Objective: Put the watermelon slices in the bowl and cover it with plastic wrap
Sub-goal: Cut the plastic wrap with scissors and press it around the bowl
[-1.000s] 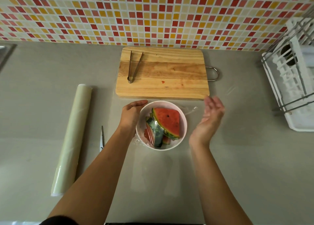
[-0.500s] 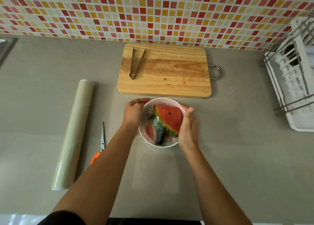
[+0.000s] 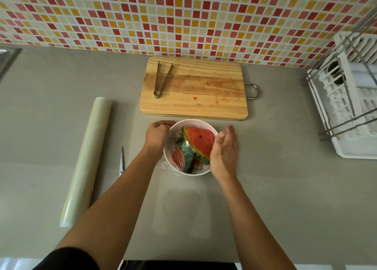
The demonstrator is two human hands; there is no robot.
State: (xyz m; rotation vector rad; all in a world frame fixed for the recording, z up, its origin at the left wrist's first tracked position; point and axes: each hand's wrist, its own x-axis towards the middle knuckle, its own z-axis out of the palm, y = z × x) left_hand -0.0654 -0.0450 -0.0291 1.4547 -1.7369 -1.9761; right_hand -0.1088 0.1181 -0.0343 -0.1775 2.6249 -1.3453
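Now grips with left hand [image 3: 158, 136] the left rim of white bowl [image 3: 193, 123], fingers curled round the edge. Holds right hand [image 3: 224, 151] just beside the right rim, fingers straight and released, grasping nothing, slightly blurred. Has watermelon slices [image 3: 200, 142] inside the bowl, one big red wedge leaning on the others. Shows thin plastic wrap [image 3: 163, 164] crinkled at the bowl's left side; cannot tell how far over the top. Has the bowl on grey counter [image 3: 285, 188], just in front of wooden cutting board [image 3: 204, 86] with metal tongs [image 3: 162, 79] on it. Has plastic wrap roll [image 3: 87, 159] and scissors [image 3: 121, 161] at left, white dish rack [image 3: 350, 110] at right.
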